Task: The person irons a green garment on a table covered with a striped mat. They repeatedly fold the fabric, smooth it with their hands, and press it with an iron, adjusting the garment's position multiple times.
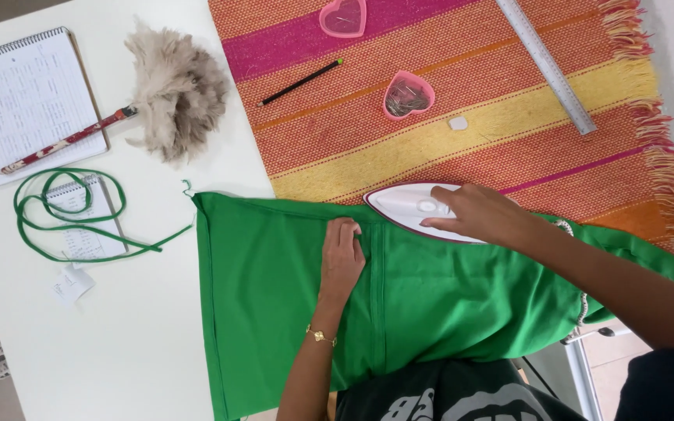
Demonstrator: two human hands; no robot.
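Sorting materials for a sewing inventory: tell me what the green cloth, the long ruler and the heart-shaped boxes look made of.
Green cloth: smooth matte fabric, probably knit; soft folds. Long ruler: likely metal; grey sheen. Heart-shaped boxes: translucent pink plastic, contents showing through.

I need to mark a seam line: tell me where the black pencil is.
In the head view the black pencil lies slanted on the striped mat, upper middle, between the two pink heart-shaped dishes and right of the feather duster.
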